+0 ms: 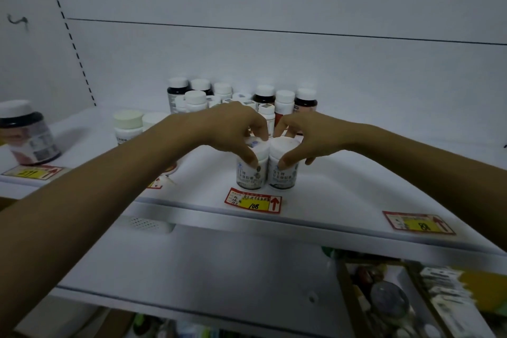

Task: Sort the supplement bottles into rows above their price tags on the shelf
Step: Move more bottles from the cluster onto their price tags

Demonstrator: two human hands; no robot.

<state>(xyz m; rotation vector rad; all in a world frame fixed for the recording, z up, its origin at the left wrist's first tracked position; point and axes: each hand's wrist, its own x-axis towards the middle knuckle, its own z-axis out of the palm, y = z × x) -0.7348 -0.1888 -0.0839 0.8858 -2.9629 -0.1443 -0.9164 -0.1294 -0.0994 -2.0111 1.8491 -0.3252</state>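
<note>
Two white supplement bottles stand side by side on the white shelf [343,192], just behind the red and yellow price tag marked 108 [253,201]. My left hand [233,129] grips the left bottle [251,173] from above by its cap. The right bottle [284,173] is gripped the same way by my right hand [304,137]. A mixed cluster of white and dark bottles [241,99] with white caps stands at the back of the shelf, behind both hands.
A large dark jar [28,133] stands at the far left above a price tag [35,172]. Two pale-capped bottles [129,125] sit behind my left forearm. Another price tag [418,223] lies at the right front edge. Below the shelf are boxes of goods [397,299].
</note>
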